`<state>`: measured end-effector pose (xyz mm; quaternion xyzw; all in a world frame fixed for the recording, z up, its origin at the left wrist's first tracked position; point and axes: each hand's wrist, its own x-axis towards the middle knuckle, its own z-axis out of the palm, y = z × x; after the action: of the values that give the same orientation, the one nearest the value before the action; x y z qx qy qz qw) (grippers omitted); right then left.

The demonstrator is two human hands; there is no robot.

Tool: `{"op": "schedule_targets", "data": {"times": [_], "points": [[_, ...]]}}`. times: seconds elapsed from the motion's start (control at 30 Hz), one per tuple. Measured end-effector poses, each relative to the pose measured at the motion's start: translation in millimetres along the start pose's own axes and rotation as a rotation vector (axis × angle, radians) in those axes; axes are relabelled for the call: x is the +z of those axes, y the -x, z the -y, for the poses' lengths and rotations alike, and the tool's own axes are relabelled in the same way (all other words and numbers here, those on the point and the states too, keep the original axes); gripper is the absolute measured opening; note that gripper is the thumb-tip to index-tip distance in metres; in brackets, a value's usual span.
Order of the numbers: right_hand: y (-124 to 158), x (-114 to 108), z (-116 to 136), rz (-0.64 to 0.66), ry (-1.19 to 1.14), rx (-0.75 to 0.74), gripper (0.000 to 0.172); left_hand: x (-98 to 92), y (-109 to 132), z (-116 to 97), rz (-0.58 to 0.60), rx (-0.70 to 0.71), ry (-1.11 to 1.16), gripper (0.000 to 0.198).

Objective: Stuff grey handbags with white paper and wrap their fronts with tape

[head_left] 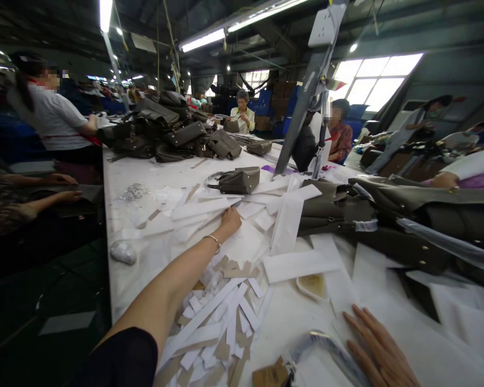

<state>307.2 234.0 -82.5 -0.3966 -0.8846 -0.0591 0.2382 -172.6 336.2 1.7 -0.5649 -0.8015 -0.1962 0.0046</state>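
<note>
My left hand [230,221] reaches far out over the white table, a bracelet on its wrist. Its fingers are curled closed beside white paper strips [204,208]; a small dark tip shows at them, too small to name. Just beyond sits a dark olive handbag [239,180]. Under my left forearm lies a heap of cut white and grey-brown card strips [229,317]. At the lower right my right hand [381,349] lies with fingers stretched and slightly apart, holding nothing visible. Close by it is a curved, plastic-wrapped bag handle [326,344] with a brown cardboard tag [271,373].
Olive bags [177,126] are piled at the back left, and more bags [439,215] lie at the right. A grey post [300,118] rises from the table [125,172]. A small dish [312,286] stands among papers. Co-workers sit or stand around.
</note>
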Motion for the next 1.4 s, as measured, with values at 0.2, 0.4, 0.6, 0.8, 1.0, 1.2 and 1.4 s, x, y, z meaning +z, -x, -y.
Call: {"op": "schedule_targets", "data": {"times": [0.2, 0.4, 0.6, 0.8, 1.0, 1.2, 1.4], "points": [[1, 1, 4, 0.016, 0.017, 0.024, 0.052, 15.1, -21, 13, -0.071, -0.102, -0.083, 0.04], [-6, -12, 20, 0.097, -0.048, 0.13, 0.048, -11.1, -34, 20, -0.026, -0.039, -0.108, 0.035], [-16, -23, 29, 0.184, -0.125, 0.205, 0.048, -29.8, -11, 12, 0.085, 0.088, -0.123, 0.033], [-28, -59, 44, 0.162, -0.124, 0.223, 0.041, -62.7, 58, -10, 0.003, 0.245, -0.002, 0.022], [-7, -113, 90, 0.37, -0.147, 0.467, 0.034, -94.6, 167, -80, -0.013, 0.858, 0.466, 0.025], [39, -112, 104, 0.318, -0.129, 0.509, 0.036, -59.9, 240, -135, 0.535, 1.194, 0.384, 0.024], [50, -95, 107, 0.253, -0.111, 0.566, 0.042, -33.8, 242, -136, 0.529, 0.964, 0.331, 0.056]]}}
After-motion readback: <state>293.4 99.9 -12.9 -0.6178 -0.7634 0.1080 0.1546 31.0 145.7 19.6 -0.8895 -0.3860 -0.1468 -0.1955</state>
